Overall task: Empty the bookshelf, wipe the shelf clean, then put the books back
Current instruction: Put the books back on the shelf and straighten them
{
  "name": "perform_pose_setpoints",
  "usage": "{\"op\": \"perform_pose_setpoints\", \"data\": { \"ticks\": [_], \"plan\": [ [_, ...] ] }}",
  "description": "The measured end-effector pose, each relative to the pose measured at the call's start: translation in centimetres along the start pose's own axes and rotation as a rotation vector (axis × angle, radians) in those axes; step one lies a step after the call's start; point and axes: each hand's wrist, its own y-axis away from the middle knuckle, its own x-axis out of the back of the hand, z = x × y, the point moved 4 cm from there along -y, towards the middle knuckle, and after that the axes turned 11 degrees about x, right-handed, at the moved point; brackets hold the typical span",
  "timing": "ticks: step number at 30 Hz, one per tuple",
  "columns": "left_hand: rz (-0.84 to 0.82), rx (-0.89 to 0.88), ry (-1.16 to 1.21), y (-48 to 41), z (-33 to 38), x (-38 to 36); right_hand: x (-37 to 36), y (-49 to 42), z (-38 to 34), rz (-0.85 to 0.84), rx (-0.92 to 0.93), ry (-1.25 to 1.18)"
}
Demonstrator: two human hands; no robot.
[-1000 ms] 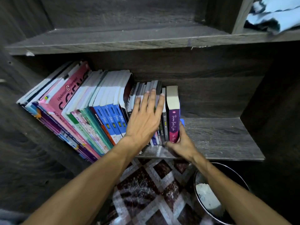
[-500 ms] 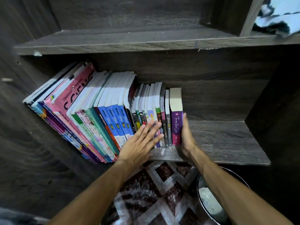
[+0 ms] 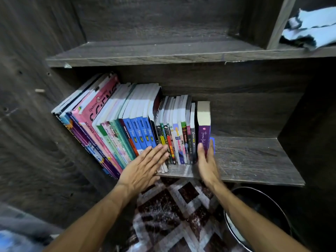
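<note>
We face a dark wood-grain bookshelf (image 3: 36,124). Its lower shelf (image 3: 254,160) holds a row of books (image 3: 138,124) on the left half, the taller ones leaning left; the right half is bare board. The upper shelf (image 3: 145,51) carries a crumpled pale blue cloth (image 3: 312,30). Below lie a diamond-patterned rug (image 3: 174,211) and a round dark bin (image 3: 261,204). Our left hand (image 3: 143,168) lies flat on the blue spines, fingers straight and together. Our right hand (image 3: 207,166) flanks the end purple book (image 3: 203,120), thumb on its spine, straight fingers along its right cover.
</note>
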Motion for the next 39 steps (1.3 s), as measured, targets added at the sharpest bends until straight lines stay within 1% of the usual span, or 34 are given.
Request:
{"op": "perform_pose_setpoints", "data": {
  "ticks": [1,3,6,8,12,17,19,21,23,25,27,29,33,35,36,37,38,39],
  "plan": [
    [-0.015,-0.003,-0.018,0.0,-0.1,-0.3,-0.2,0.1,0.1,-0.002,0.0,0.024],
    [0.007,-0.028,-0.091,-0.3,0.0,-0.6,-0.6,-0.3,0.4,-0.006,0.008,0.037],
    [-0.088,-0.025,-0.126,-1.4,0.4,-1.1,-0.8,-1.1,0.8,0.001,0.053,0.069],
    [-0.117,-0.007,-0.148,-1.6,0.6,-0.9,-0.5,-1.4,1.4,-0.007,0.063,0.107],
    [-0.106,0.036,-0.108,-1.1,0.6,-0.8,0.4,-1.3,1.5,0.015,0.09,0.211],
    [-0.116,0.029,-0.085,-1.4,0.9,-1.2,1.2,-1.2,0.2,0.072,0.103,0.339],
    [-0.127,0.04,-0.06,-1.2,1.3,-1.0,0.7,-0.7,0.3,0.041,0.09,0.367],
    [-0.09,0.049,-0.049,-1.0,1.4,-0.9,-0.2,-0.3,0.3,0.016,0.084,0.369],
    [-0.056,0.056,-0.026,-0.8,1.2,-0.8,-0.9,-0.5,-0.2,0.08,0.086,0.391],
    [-0.059,0.051,-0.023,-0.8,1.0,-0.6,-1.4,-0.8,-0.6,0.158,0.075,0.425],
    [-0.072,0.044,-0.023,-1.0,1.1,-0.8,-2.0,-0.8,-1.0,0.208,0.074,0.422],
    [-0.08,0.036,-0.015,-0.9,1.3,-0.4,-2.5,-0.8,-1.0,0.221,0.054,0.387],
    [-0.024,-0.001,0.072,0.1,0.4,0.4,-2.4,0.1,-1.0,0.145,-0.004,0.294],
    [-0.028,-0.063,0.107,0.6,-0.4,0.8,-1.9,1.9,-1.2,0.216,-0.008,0.276],
    [-0.034,-0.065,0.166,0.9,-0.6,0.9,-1.7,3.3,-1.2,0.288,0.018,0.269],
    [-0.042,-0.046,0.236,1.2,-0.9,1.1,-1.8,4.7,-1.5,0.341,0.089,0.251],
    [-0.037,-0.026,0.285,1.6,-1.0,1.3,-2.3,5.9,-2.0,0.334,0.183,0.215],
    [-0.023,-0.006,0.329,1.9,-1.1,1.6,-3.1,6.6,-2.6,0.265,0.28,0.17]
  ]
}}
